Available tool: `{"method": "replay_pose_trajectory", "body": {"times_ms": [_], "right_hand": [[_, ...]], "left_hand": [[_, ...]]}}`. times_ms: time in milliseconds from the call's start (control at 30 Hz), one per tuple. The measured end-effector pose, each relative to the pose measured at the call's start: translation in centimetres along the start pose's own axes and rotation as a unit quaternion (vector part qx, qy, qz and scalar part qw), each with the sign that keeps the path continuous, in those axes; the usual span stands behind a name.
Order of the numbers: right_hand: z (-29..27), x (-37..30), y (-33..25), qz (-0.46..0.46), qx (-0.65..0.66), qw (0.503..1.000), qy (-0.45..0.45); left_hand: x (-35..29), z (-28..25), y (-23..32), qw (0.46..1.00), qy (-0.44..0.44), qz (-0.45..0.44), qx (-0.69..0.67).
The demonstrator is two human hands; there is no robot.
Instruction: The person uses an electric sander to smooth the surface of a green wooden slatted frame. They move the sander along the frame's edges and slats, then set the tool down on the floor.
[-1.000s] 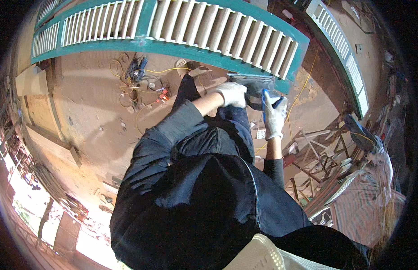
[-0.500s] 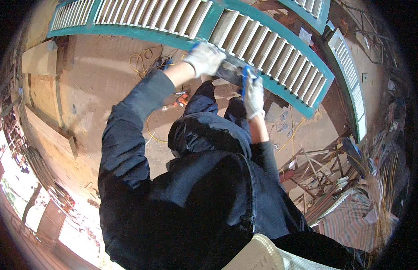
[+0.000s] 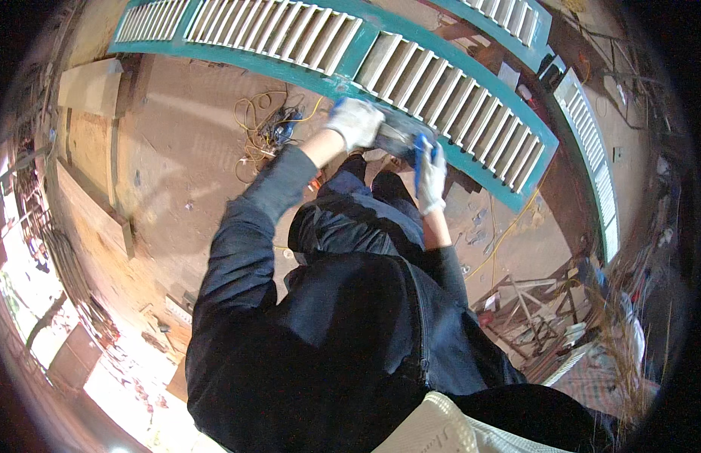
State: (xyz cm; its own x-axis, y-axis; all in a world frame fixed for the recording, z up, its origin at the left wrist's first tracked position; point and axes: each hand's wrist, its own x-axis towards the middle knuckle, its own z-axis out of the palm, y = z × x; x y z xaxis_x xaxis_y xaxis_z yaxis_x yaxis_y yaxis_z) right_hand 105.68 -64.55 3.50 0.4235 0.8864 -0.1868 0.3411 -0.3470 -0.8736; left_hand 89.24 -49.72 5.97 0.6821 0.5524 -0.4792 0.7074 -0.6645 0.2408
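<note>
A green louvred shutter (image 3: 340, 84) with pale slats stretches across in front of me. Along its near edge, by the crossbar between two slatted sections, is a blurred dark grey flat object (image 3: 399, 136); its exact kind cannot be made out. My left hand (image 3: 355, 123), in a white work glove with blue on it, grips the object's left end with bent fingers. At the other end my right hand (image 3: 431, 174), gloved the same way, holds it between thumb and fingers, the blue palm facing inward. The fingertips of both hands are partly hidden.
Tangled cables (image 3: 271, 128) lie on the floor to the left, beyond my left forearm. A second green shutter (image 3: 516, 30) is at the far right, and another slatted panel (image 3: 592, 143) stands beside it. Scrap wood (image 3: 535, 309) is piled at the right. Wooden boards (image 3: 90, 90) are at the left.
The whole view has shifted slightly with my head. Both hands and the grey object have come a little closer to me relative to the shutter. Both grips look the same.
</note>
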Motion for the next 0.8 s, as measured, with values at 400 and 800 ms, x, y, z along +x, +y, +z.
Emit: {"method": "replay_pose_trajectory", "body": {"times_ms": [400,800], "right_hand": [[-14.8,-0.7,2.2,-0.217,-0.382,0.898,-0.010],[0.1,3.5,-6.1,-0.204,-0.434,0.855,-0.198]], "left_hand": [[7.3,1.5,17.3,0.996,0.011,0.087,-0.020],[2.6,-0.5,0.1,0.991,0.040,0.126,0.009]]}}
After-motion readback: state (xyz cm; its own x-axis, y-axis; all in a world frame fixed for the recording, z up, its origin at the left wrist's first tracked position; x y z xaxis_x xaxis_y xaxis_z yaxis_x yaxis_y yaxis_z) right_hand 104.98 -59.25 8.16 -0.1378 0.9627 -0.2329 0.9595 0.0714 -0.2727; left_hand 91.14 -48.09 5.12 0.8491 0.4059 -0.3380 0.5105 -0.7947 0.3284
